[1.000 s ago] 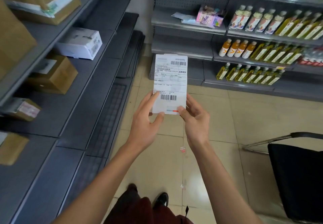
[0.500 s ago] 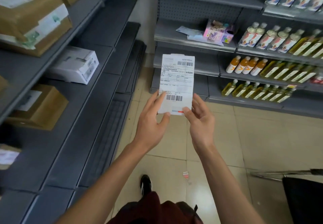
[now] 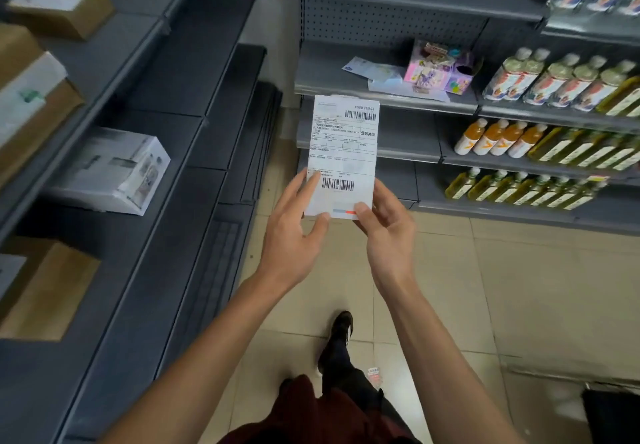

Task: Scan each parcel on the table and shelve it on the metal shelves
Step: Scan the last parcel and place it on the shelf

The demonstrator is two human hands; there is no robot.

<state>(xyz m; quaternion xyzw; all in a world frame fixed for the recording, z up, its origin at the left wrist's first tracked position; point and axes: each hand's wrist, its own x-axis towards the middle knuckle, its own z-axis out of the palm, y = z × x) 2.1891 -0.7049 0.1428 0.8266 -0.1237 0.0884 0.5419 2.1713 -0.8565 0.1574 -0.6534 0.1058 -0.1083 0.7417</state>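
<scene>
Flat parcel point(image 3: 343, 156) at frame ctr is being pinched by left hand point(image 3: 294, 232) & right hand point(image 3: 388, 235) at bottom edge only; likely being dropped if grip loosens.

Small shop aisle, grey metal shelves point(image 3: 388, 97), rows of bottled drinks point(image 3: 540, 142), cardboard parcels point(image 3: 52, 287), tiled floor point(image 3: 519, 287)

Boxes point(image 3: 114, 170) on left shelves point(image 3: 166, 152)
</scene>
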